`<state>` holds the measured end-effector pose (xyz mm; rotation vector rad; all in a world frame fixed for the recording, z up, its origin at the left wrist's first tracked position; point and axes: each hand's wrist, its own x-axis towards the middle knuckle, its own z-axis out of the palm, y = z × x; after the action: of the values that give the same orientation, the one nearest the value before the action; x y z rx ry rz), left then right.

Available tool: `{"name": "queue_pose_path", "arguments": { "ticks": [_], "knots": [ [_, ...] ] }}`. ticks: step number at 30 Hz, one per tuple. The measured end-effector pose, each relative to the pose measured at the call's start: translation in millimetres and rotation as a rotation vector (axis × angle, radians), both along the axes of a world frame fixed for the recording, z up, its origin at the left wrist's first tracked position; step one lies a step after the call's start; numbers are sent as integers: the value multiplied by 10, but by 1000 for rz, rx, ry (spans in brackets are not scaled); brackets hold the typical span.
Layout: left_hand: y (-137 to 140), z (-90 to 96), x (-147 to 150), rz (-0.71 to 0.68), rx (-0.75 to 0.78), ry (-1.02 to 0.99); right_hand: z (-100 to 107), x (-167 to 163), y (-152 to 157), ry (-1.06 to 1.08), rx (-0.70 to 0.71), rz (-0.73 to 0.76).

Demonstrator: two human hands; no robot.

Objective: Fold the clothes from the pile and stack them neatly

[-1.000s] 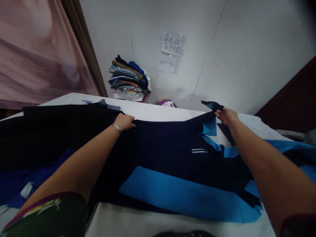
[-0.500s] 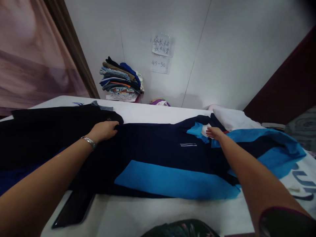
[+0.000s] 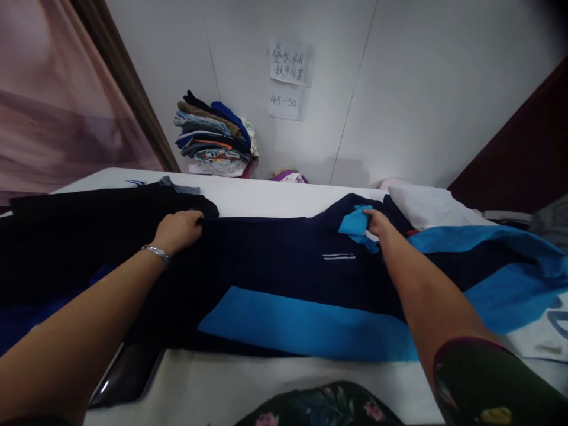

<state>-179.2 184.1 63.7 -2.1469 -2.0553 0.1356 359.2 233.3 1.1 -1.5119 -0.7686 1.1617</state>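
Observation:
A navy jacket (image 3: pixel 275 260) with bright blue panels lies spread sideways across the table. My left hand (image 3: pixel 180 229) is closed on its far edge, toward the left end, beside a black garment (image 3: pixel 89 231). At the collar, my right hand (image 3: pixel 376 225) pinches the light blue cloth, where a bit of white shows under the fingers. One blue-and-navy sleeve (image 3: pixel 501 278) stretches out to the right, partly behind my right forearm. Two thin white stripes mark the jacket's chest.
Folded clothes (image 3: pixel 215 136) are stacked at the back left against the wall. A dark phone (image 3: pixel 128 373) lies at the near left, partly under the jacket. White cloth (image 3: pixel 437 207) sits at the back right of the white table (image 3: pixel 266 204). Handwritten paper signs (image 3: pixel 288 65) hang on the wall.
My right hand has shifted slightly up and left and now grips the blue collar cloth. My left hand has moved a little left with the jacket's edge. The view has tilted slightly.

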Motion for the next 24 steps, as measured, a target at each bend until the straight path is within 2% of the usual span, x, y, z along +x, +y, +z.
{"name": "queue_pose_path", "arguments": {
  "ticks": [2, 5, 7, 9, 11, 13, 16, 18, 21, 24],
  "knots": [
    [-30, -5, -5, 24, 19, -26, 160, 73, -120, 60, 65, -12],
    [-120, -28, -65, 37, 63, -84, 365, 233, -455, 178, 261, -19],
    [-221, -53, -139, 20, 96, -113, 416, 345, -781, 213, 378, -12],
    [-356, -85, -226, -28, 125, -112, 375, 438, -1165, 169, 405, -10],
    [-512, -135, -304, -110, 129, -80, 261, 495, -1574, 83, 349, -24],
    [-670, -208, -357, -202, 96, -28, 116, 505, -1958, -10, 210, 8],
    [-866, -348, -386, -298, -1, 28, -64, 431, -2383, -157, -17, 196],
    [-957, -425, -385, -327, -52, 27, -122, 356, -2531, -256, -94, 298],
    [-1050, -465, -374, -301, -50, 29, -127, 283, -2606, -343, -91, 301],
    [-1115, -453, -367, -217, 4, 28, -92, 275, -2643, -373, 23, 163]
  ]
}}
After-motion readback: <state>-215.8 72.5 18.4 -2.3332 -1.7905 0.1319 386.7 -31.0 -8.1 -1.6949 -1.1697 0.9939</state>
